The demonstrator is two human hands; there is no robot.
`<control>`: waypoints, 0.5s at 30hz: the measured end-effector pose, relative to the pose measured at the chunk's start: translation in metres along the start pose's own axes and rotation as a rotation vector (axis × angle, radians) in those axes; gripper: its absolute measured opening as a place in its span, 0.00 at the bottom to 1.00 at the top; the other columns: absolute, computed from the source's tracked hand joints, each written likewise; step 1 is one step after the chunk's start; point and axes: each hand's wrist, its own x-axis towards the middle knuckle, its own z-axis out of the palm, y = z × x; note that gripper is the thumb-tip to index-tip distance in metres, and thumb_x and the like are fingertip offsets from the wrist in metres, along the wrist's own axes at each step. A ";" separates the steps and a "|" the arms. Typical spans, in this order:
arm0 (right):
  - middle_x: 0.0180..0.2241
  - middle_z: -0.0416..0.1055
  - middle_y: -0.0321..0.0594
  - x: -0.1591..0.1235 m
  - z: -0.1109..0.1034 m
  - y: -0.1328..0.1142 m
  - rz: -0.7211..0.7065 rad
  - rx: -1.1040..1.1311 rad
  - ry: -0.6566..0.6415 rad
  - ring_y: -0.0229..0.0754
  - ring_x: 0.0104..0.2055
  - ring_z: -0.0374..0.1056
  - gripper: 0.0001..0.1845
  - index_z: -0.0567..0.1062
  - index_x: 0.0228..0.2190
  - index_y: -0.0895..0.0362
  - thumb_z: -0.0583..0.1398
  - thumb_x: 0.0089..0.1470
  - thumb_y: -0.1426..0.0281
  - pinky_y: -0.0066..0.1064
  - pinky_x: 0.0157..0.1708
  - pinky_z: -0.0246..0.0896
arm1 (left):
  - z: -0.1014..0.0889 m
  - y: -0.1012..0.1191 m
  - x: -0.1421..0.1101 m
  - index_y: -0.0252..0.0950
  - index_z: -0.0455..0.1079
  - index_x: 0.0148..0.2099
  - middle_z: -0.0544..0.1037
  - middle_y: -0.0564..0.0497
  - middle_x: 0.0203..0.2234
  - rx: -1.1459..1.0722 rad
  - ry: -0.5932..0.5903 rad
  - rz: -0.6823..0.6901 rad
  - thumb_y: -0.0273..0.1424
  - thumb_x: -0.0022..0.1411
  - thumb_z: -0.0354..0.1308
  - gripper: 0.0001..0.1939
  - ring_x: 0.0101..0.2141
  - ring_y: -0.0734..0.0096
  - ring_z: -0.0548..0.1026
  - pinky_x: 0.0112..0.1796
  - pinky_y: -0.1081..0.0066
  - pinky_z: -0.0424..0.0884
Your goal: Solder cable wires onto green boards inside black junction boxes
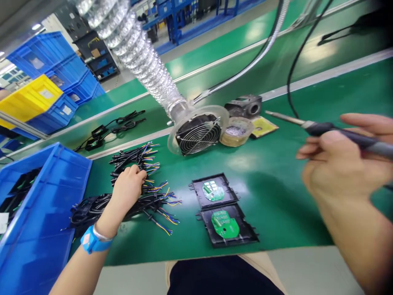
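My left hand reaches into a pile of black cables with stripped, coloured wire ends. Its fingers are curled closed on a cable there; the fingertips are partly hidden. A second bundle of black cables lies under and beside the wrist, which wears a blue wrist strap. Held up over the right of the bench, my right hand grips a soldering iron, its tip pointing left. Between the hands lie two black plastic housings, each with a green circuit board on it; the farther board has pale patches.
A fume extractor fan on a silver duct stands at the bench's middle. Beside it are a round solder tin, a yellow sponge and a dark iron holder. A blue bin stands at left.
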 end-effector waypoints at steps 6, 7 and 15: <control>0.22 0.73 0.30 -0.040 0.016 -0.045 0.054 0.113 -0.245 0.37 0.18 0.70 0.11 0.70 0.43 0.52 0.60 0.58 0.66 0.28 0.15 0.67 | -0.024 -0.003 -0.007 0.36 0.65 0.43 0.75 0.45 0.36 -0.051 0.413 -0.167 0.26 0.67 0.46 0.07 0.43 0.58 0.75 0.44 0.59 0.70; 0.23 0.74 0.31 -0.046 0.017 -0.050 0.062 0.115 -0.272 0.37 0.18 0.71 0.07 0.70 0.40 0.52 0.60 0.59 0.67 0.28 0.16 0.68 | -0.030 0.006 -0.009 0.36 0.63 0.46 0.75 0.43 0.39 -0.093 0.549 -0.207 0.26 0.68 0.45 0.07 0.47 0.57 0.74 0.48 0.57 0.69; 0.34 0.75 0.36 -0.105 0.033 -0.083 0.182 -0.007 -0.624 0.36 0.31 0.75 0.13 0.66 0.40 0.52 0.62 0.54 0.73 0.27 0.31 0.74 | -0.020 0.128 -0.004 0.40 0.63 0.38 0.77 0.53 0.29 -0.531 0.675 0.339 0.24 0.64 0.54 0.06 0.29 0.75 0.77 0.29 0.77 0.71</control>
